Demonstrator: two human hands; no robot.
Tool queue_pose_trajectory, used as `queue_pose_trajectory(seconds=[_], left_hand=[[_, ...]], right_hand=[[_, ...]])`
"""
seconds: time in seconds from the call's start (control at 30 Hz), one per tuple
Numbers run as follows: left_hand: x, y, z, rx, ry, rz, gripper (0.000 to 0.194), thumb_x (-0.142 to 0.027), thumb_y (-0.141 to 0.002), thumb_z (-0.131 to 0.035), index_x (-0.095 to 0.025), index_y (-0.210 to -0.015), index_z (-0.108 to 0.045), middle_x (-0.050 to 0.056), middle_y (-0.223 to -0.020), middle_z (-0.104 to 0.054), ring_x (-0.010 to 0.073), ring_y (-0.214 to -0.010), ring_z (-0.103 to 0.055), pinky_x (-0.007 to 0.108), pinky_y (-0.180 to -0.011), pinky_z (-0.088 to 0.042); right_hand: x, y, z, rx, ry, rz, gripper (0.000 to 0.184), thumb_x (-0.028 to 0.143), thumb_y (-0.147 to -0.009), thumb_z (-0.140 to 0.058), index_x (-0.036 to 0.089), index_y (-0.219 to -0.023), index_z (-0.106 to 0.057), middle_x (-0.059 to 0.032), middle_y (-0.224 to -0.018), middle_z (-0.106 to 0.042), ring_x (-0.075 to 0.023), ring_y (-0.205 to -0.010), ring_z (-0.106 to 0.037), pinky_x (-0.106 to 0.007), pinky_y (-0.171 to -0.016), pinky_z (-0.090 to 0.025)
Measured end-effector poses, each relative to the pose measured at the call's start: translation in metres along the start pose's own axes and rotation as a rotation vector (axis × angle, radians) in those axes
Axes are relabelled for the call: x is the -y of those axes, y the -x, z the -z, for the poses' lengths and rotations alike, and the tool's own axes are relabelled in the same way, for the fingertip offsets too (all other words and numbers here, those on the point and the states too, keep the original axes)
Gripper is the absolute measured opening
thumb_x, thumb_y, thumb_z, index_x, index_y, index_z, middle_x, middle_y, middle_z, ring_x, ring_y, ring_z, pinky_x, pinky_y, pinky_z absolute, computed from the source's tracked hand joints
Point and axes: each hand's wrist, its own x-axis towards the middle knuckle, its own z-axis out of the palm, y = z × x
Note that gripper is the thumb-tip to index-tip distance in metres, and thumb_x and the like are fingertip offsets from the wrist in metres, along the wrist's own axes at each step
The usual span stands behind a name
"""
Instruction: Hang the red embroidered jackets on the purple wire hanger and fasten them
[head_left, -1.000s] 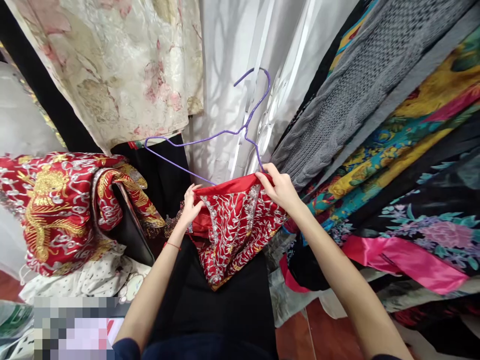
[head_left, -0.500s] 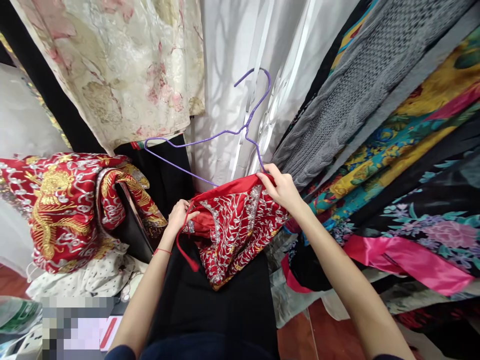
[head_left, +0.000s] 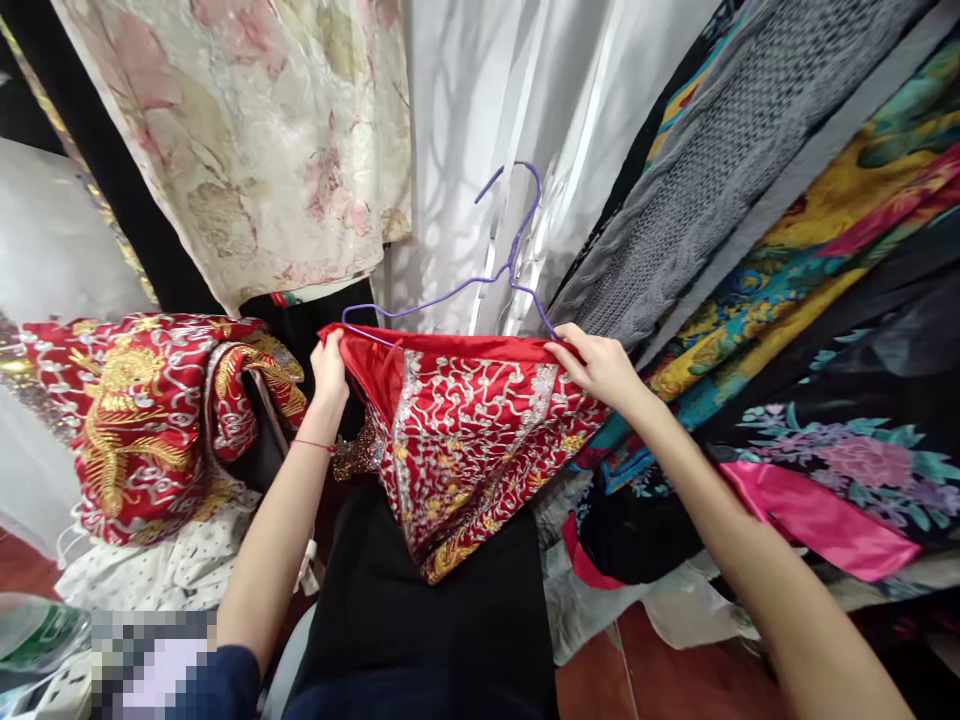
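A red embroidered skirt [head_left: 472, 430] with silver and gold patterns hangs between my hands above my lap. My left hand [head_left: 330, 372] is closed on the left end of its plain red waistband. At the opposite end, my right hand [head_left: 596, 368] pinches the waistband together with the right arm of a purple wire hanger [head_left: 457, 290]. The hanger's lower part goes down inside the waistband and is hidden there. Its hook points up and to the left.
Left of me lies a second red garment with gold embroidery [head_left: 127, 420], over a white dotted cloth [head_left: 165, 565]. A floral cream cloth [head_left: 247, 150] hangs behind. Several garments hang on the right, including a grey knit [head_left: 735, 160]. A plastic bottle [head_left: 41, 630] stands lower left.
My left hand has moved up and left, drawing the waistband out wide. My right hand has shifted slightly right. The hanger now sits lower, and the skirt's front is spread flatter.
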Motion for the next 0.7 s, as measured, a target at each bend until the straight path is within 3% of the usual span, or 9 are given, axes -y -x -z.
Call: queue_pose_trajectory(seconds=[0.17,0.23,0.3,0.37,0.43,0.5,0.57,0.63,0.7], left_hand=[[-0.067,-0.002,-0.024,-0.053,-0.073,-0.266,0.026,-0.020,-0.088,-0.056,-0.018,-0.065,-0.043,-0.007,-0.059,-0.037,0.0055,-0.058,-0.032,0.022,-0.058,-0.033],[-0.085,0.022,-0.028,-0.061,-0.111,-0.388,0.030,-0.020,-0.086,-0.060,-0.018,-0.062,-0.042,-0.007,-0.059,-0.036,0.0063,-0.058,-0.030,0.022,-0.058,-0.031],[-0.096,0.062,-0.031,-0.018,-0.229,-0.577,0.032,-0.026,-0.087,-0.062,-0.018,-0.062,-0.044,-0.006,-0.059,-0.038,0.0077,-0.058,-0.033,0.024,-0.057,-0.030],[-0.100,0.111,-0.034,0.143,-0.382,-0.762,0.034,-0.029,-0.091,-0.057,-0.018,-0.061,-0.045,-0.006,-0.057,-0.038,0.0082,-0.055,-0.034,0.026,-0.056,-0.028],[-0.101,0.151,-0.038,0.411,-0.503,-0.871,0.037,-0.029,-0.091,-0.059,-0.018,-0.059,-0.042,-0.007,-0.053,-0.033,0.0074,-0.049,-0.031,0.026,-0.053,-0.027],[-0.103,0.168,-0.040,0.550,-0.543,-0.881,0.038,-0.029,-0.093,-0.056,-0.019,-0.060,-0.042,-0.006,-0.052,-0.033,0.0075,-0.048,-0.033,0.025,-0.053,-0.029],[-0.106,0.154,-0.041,0.495,-0.508,-0.842,0.038,-0.034,-0.094,-0.055,-0.019,-0.061,-0.047,-0.002,-0.060,-0.043,0.0101,-0.059,-0.045,0.025,-0.062,-0.040],[-0.107,0.120,-0.039,0.399,-0.397,-0.776,0.030,-0.044,-0.090,-0.061,-0.020,-0.072,-0.060,0.003,-0.082,-0.057,0.0162,-0.086,-0.057,0.029,-0.080,-0.048],[-0.102,0.082,-0.036,0.507,-0.287,-0.596,0.033,-0.052,-0.087,-0.061,-0.020,-0.090,-0.068,0.005,-0.097,-0.061,0.0197,-0.101,-0.059,0.033,-0.089,-0.050]], right_hand=[[-0.007,0.001,0.007,0.003,0.104,0.021,0.049,0.050,-0.103,-0.025,0.017,-0.107,-0.061,-0.0080,-0.073,-0.072,-0.0212,-0.061,-0.066,-0.026,-0.054,-0.033],[-0.008,0.004,0.011,-0.017,0.175,0.018,0.049,0.049,-0.104,-0.025,0.016,-0.106,-0.062,-0.0076,-0.072,-0.073,-0.0197,-0.058,-0.065,-0.027,-0.052,-0.029],[-0.008,0.006,0.015,-0.045,0.239,0.018,0.051,0.049,-0.104,-0.024,0.016,-0.103,-0.063,-0.0074,-0.071,-0.072,-0.0190,-0.056,-0.063,-0.028,-0.051,-0.026],[-0.008,0.008,0.018,-0.076,0.273,0.006,0.052,0.048,-0.104,-0.024,0.015,-0.101,-0.064,-0.0074,-0.069,-0.072,-0.0188,-0.055,-0.062,-0.028,-0.051,-0.025],[-0.010,0.009,0.020,-0.107,0.268,-0.002,0.052,0.048,-0.104,-0.024,0.015,-0.102,-0.065,-0.0078,-0.069,-0.072,-0.0188,-0.056,-0.061,-0.029,-0.053,-0.027],[-0.013,0.011,0.022,-0.132,0.230,0.000,0.052,0.048,-0.104,-0.025,0.016,-0.104,-0.065,-0.0089,-0.072,-0.072,-0.0186,-0.057,-0.060,-0.030,-0.056,-0.031],[-0.018,0.015,0.023,-0.160,0.162,-0.005,0.051,0.048,-0.103,-0.025,0.016,-0.106,-0.065,-0.0100,-0.075,-0.073,-0.0185,-0.059,-0.059,-0.031,-0.060,-0.034],[-0.024,0.020,0.021,-0.218,0.093,-0.046,0.049,0.045,-0.104,-0.025,0.016,-0.106,-0.065,-0.0115,-0.080,-0.073,-0.0192,-0.061,-0.058,-0.033,-0.063,-0.037],[-0.028,0.026,0.017,-0.294,0.047,-0.100,0.046,0.042,-0.103,-0.025,0.017,-0.104,-0.064,-0.0133,-0.085,-0.072,-0.0210,-0.065,-0.058,-0.035,-0.067,-0.040]])
